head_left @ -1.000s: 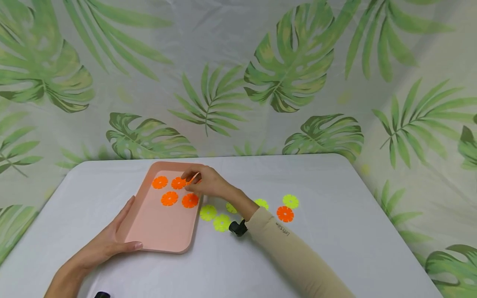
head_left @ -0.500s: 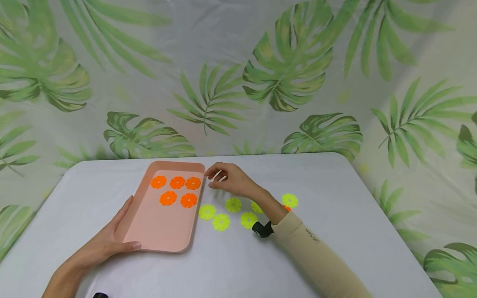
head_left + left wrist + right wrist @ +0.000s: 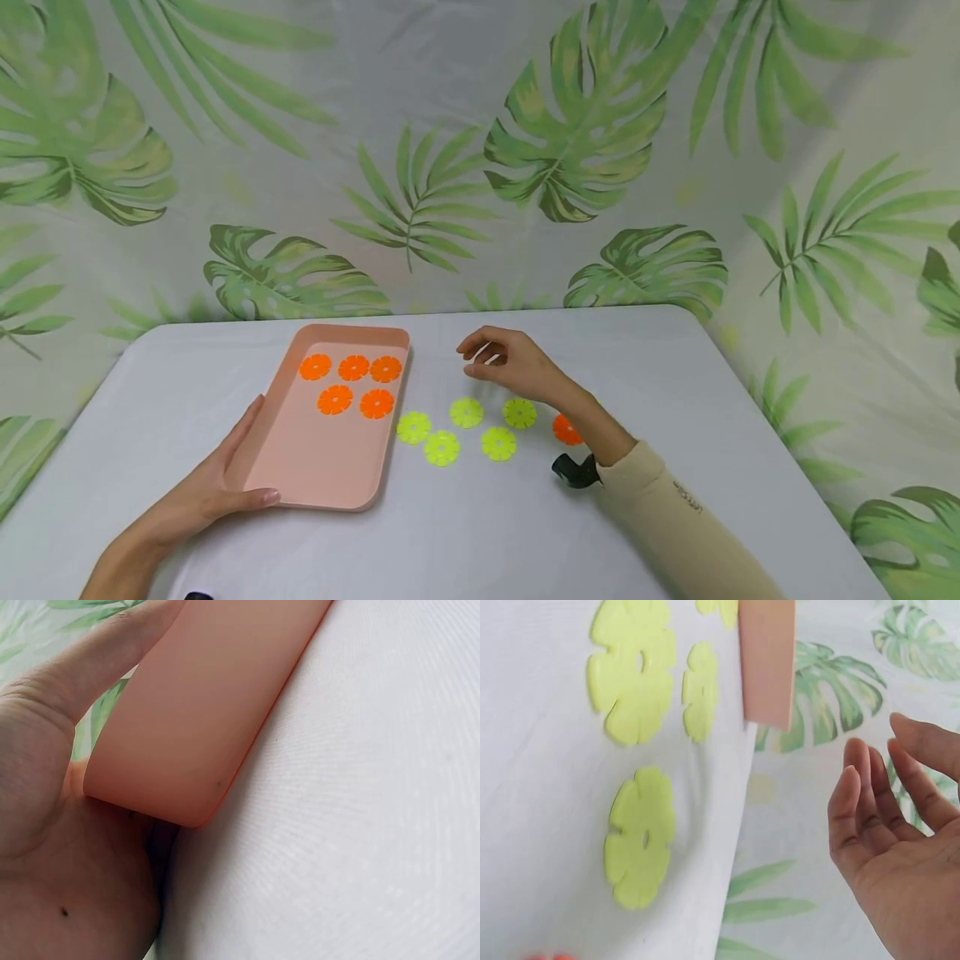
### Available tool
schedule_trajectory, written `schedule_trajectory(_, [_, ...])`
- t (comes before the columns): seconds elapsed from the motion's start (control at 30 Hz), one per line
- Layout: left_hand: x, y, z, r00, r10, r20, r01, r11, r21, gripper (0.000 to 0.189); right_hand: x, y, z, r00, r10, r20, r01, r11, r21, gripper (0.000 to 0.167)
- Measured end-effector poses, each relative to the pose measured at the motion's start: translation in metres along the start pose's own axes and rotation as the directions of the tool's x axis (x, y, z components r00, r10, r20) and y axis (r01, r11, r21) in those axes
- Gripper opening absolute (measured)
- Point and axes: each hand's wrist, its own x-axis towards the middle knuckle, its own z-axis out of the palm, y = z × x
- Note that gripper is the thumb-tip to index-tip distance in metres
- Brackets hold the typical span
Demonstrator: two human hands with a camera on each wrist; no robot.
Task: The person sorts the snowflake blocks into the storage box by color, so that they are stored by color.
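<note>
While a hand holds the tray, five discs lie inside.

Soft diffuse lt w/ faint shadows on tbl, L wrist pic darkest lower-left.

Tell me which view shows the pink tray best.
The head view: the pink tray shows nearly whole, inside included. The left wrist view shows only outer wall; the right wrist view, just a strip of wall.

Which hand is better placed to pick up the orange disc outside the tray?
Likely the right hand: it's empty and nearer that disc, while the left hand holds the tray.
</note>
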Motion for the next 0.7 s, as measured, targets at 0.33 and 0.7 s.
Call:
schedule_trajectory(0.33, [0.001,0.000,0.000,1.000,-0.005,0.004,0.005,1.000,-0.018,0.115,-0.026,0.007,-0.019,0.999,0.030,-0.021,-0.031,0.999,-0.042,0.023])
schedule_trajectory(0.7, [0.001,0.001,0.000,1.000,-0.021,0.006,0.021,1.000,-0.023,0.116,-0.060,0.028,-0.041,0.999,0.040,0.013,-0.039,0.994,-0.104,0.027])
